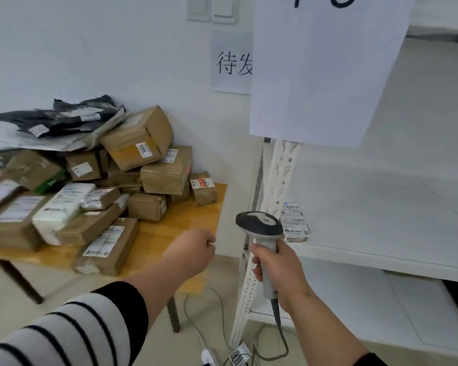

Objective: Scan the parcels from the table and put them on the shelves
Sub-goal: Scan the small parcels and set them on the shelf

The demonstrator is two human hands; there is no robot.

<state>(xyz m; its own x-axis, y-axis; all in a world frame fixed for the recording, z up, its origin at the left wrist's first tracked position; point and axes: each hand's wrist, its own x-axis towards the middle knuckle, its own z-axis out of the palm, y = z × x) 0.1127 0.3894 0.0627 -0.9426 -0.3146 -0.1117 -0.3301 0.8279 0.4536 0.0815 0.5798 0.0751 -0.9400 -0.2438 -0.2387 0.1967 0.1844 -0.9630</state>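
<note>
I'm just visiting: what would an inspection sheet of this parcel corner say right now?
Surface: wooden table, its near right part bare.
Job's things: parcel pile of brown boxes on the table; one small labelled parcel already on the white shelf.
Clutter: black mailer bags atop the pile.
Hands: right hand grips the scanner; left hand curled, holding nothing.
Cables: scanner cord trails to the floor; power strip there.
Surroundings: paper signs on wall and shelf.

Bright, even, cool indoor light with soft shadows; overall slightly soft, motion-blurred and bent toward the edges.
</note>
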